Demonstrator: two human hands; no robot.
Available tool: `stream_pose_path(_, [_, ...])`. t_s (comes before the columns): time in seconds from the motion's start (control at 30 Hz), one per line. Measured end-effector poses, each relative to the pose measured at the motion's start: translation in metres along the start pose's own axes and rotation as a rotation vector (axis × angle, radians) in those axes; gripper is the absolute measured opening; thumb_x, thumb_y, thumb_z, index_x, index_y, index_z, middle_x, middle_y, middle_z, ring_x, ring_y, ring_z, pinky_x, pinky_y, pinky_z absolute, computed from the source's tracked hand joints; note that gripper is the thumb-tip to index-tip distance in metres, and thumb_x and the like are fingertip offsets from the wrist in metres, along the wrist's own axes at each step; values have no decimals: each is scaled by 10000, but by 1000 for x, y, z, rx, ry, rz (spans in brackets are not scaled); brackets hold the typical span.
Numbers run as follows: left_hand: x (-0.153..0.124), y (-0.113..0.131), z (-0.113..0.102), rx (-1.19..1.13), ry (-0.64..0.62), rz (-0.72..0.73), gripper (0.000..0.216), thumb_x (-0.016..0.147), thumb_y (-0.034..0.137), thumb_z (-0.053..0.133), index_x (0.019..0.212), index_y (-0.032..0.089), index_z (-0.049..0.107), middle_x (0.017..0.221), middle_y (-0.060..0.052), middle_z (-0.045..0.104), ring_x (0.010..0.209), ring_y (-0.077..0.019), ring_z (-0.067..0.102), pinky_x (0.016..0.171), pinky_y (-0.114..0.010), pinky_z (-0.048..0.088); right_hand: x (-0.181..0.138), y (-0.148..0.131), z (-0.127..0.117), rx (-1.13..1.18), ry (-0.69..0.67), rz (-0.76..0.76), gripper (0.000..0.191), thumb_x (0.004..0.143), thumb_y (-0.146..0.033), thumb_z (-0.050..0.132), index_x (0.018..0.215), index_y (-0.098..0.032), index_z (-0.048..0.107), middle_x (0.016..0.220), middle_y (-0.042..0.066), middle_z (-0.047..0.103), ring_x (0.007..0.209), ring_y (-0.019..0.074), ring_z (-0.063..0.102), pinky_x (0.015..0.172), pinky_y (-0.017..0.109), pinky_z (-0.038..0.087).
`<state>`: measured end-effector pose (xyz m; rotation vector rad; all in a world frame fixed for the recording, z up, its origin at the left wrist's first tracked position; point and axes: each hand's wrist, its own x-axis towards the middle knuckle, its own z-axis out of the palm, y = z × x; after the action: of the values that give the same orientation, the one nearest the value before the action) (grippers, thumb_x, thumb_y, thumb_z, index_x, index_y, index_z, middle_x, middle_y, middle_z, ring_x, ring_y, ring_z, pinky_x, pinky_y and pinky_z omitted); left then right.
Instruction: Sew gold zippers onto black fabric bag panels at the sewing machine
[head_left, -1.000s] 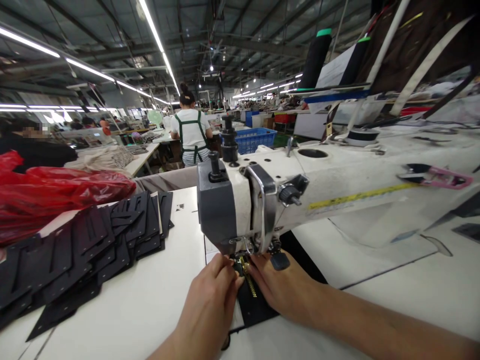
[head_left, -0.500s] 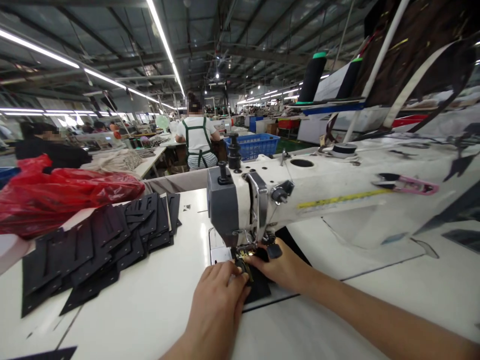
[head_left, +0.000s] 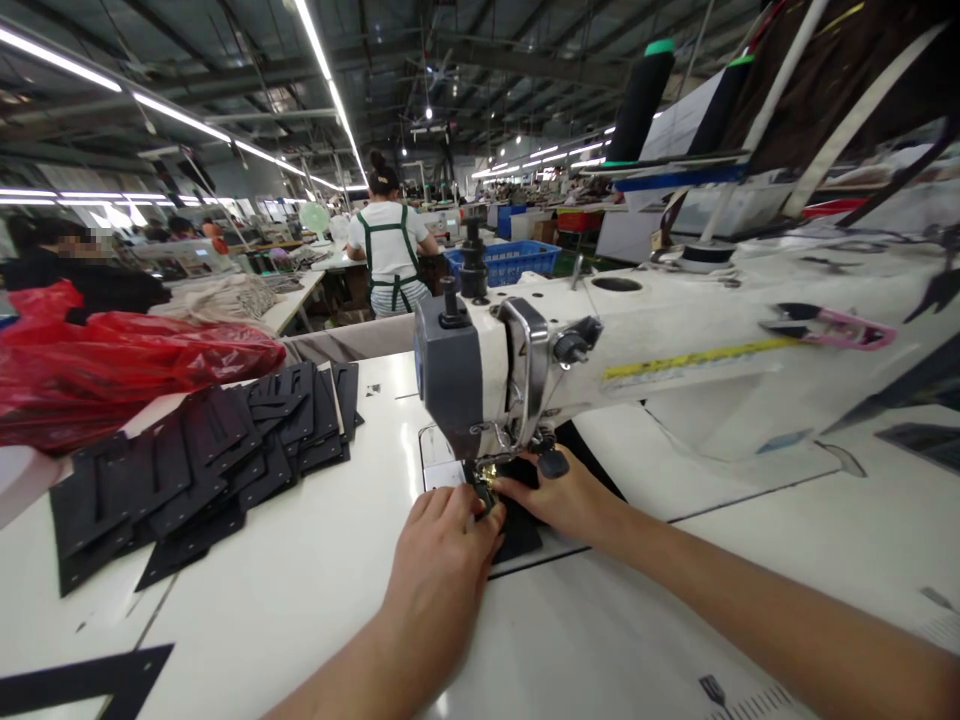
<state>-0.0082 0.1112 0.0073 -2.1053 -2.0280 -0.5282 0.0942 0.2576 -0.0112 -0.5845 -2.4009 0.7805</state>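
Note:
A white sewing machine [head_left: 645, 350] with a grey head stands across the table. Under its needle lies a black fabric piece [head_left: 519, 530] with a gold zipper [head_left: 487, 478], mostly hidden by my hands. My left hand [head_left: 442, 570] rests on the piece's left side, fingers curled together and pressing on it beside the zipper. My right hand [head_left: 562, 500] lies on its right side just below the presser foot, fingers pressed down on the fabric.
A spread of several black cut pieces [head_left: 202, 470] lies left on the white table [head_left: 300, 590], with a red plastic bag [head_left: 112, 370] behind. Pink-handled scissors [head_left: 832, 328] sit on the machine arm. A person in a green apron [head_left: 386, 250] works at a far table beside a blue crate [head_left: 510, 262].
Both hands have pushed the black piece forward under the presser foot, so less zipper and fabric shows in front of the needle. The camera view shifted slightly.

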Motion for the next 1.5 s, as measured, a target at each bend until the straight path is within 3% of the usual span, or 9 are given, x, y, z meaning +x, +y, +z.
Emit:
stream_pose_path(0.17, [2, -1, -1, -14, -35, 20, 190, 862, 151, 484, 989, 165, 624, 895, -89, 563, 801, -226, 528, 695, -399, 478, 0, -8, 3, -147, -6, 72, 90, 773, -224, 581, 791, -178, 656, 847, 47, 688, 786, 204, 637, 665, 273, 498])
stream_pose_path(0.4, [3, -2, -2, -52, -33, 12, 183, 860, 155, 479, 954, 176, 635, 927, -80, 564, 814, -221, 528, 720, -398, 484, 3, -18, 2, -368, -15, 106, 227, 860, -204, 480, 751, -104, 652, 832, 161, 665, 833, 269, 626, 721, 346, 469])
stream_pose_path(0.57, [-12, -6, -14, -138, -26, 5, 366, 821, 262, 553, 1168, 158, 502, 1133, -115, 554, 1038, -246, 529, 877, -442, 470, -28, -24, -18, -330, -86, -216, 275, 841, -286, 541, 1055, -126, 608, 1075, 109, 634, 1008, 222, 572, 877, 351, 447])
stream_pose_path(0.67, [-22, -6, -17, -126, -46, 38, 378, 802, 290, 575, 1148, 145, 524, 1217, -134, 539, 1145, -258, 488, 983, -488, 383, -48, -24, -23, -327, -133, -503, 364, 862, -291, 499, 1154, -79, 551, 1191, 154, 569, 1134, 250, 494, 951, 433, 398])
stream_pose_path(0.73, [-24, -6, -18, -117, -77, 40, 322, 807, 251, 566, 1107, 136, 559, 1214, -136, 552, 1150, -250, 493, 1006, -482, 358, -51, -24, -21, -328, -159, -556, 313, 893, -196, 413, 1128, -57, 567, 1159, 169, 586, 1115, 250, 510, 927, 433, 414])
stream_pose_path(0.9, [-15, -3, -21, -98, -128, -41, 353, 743, 215, 653, 1083, 177, 570, 1139, -71, 610, 1069, -209, 551, 969, -399, 405, -30, -29, -26, -264, -281, -495, 242, 863, -123, 426, 931, -138, 658, 952, 95, 674, 903, 218, 596, 805, 370, 446])
stream_pose_path(1.13, [10, 1, -24, 49, -76, -233, 281, 669, 300, 730, 862, 150, 593, 771, -55, 672, 726, -256, 635, 624, -334, 493, 0, -35, -35, -257, -248, -373, 176, 821, -126, 518, 789, -193, 678, 774, -4, 688, 730, 147, 623, 667, 234, 454])
stream_pose_path(1.3, [13, 0, -15, 100, -51, -270, 27, 757, 174, 631, 770, 163, 610, 721, -47, 679, 692, -236, 650, 598, -295, 472, -7, -41, -32, -269, -210, -317, 179, 843, -147, 508, 836, -211, 675, 806, -14, 690, 751, 138, 627, 685, 222, 449])
stream_pose_path(1.5, [11, -7, -10, 69, -42, -192, 67, 784, 147, 591, 822, 186, 630, 743, -18, 688, 676, -195, 652, 594, -260, 468, -29, -35, -49, -359, -163, -255, 143, 783, -172, 598, 911, -192, 656, 866, 37, 676, 813, 193, 609, 721, 288, 445])
